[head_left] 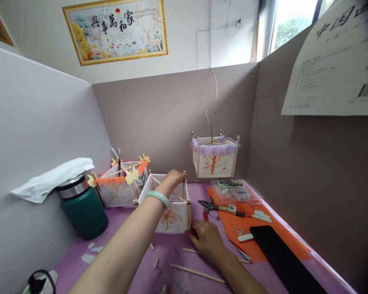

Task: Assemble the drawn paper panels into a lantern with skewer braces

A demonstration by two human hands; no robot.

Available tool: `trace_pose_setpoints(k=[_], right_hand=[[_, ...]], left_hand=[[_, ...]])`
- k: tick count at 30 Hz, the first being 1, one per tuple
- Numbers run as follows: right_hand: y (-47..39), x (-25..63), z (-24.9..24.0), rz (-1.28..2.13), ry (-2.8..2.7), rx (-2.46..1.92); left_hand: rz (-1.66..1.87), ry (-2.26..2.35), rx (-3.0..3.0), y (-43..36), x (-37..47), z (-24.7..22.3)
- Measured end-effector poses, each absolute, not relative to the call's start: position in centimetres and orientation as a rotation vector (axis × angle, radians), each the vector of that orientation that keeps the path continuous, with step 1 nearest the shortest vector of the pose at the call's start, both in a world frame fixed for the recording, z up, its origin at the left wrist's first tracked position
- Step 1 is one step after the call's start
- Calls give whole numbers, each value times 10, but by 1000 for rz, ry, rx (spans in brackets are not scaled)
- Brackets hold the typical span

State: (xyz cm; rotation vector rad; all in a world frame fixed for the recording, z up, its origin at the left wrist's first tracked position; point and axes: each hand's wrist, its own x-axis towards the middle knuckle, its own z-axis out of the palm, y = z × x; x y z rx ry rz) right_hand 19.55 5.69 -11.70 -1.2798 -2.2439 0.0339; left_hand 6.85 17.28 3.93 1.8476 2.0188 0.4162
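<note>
A square paper lantern (175,220) with wooden corner posts stands on the purple table, a red leaf-like drawing on its front panel. My left hand (174,179), a pale green bangle at its wrist, reaches across the lantern's top. Its fingers close on the far right corner post. Low at the front right corner, my right hand (206,237) has curled fingers against the foot of the near post; its fingertips are partly hidden. Wooden sticks (198,272) lie below and under my right hand.
To the left stand a teal bottle (84,212) and an orange-fringed lantern (118,194). A purple-fringed lantern (216,163) hangs behind. On the right are pruning shears (216,206), a plastic box (234,191), orange paper (257,249) and a black slab (285,257). Grey partitions enclose the table.
</note>
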Motion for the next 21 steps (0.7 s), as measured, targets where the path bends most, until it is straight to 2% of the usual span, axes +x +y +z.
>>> trace_pose_setpoints(k=[6, 12, 17, 21], right_hand=[[53, 196, -108, 134, -2265, -1301], [66, 230, -60, 371, -2340, -1216], [91, 231, 15, 260, -2046, -1215], [115, 181, 67, 184, -2293, -980]], left_hand=[[341, 2062, 1829, 162, 61, 61], [638, 2255, 1961, 148, -19, 100], [690, 2263, 1778, 138, -69, 80], [808, 2098, 1626, 141, -72, 53]])
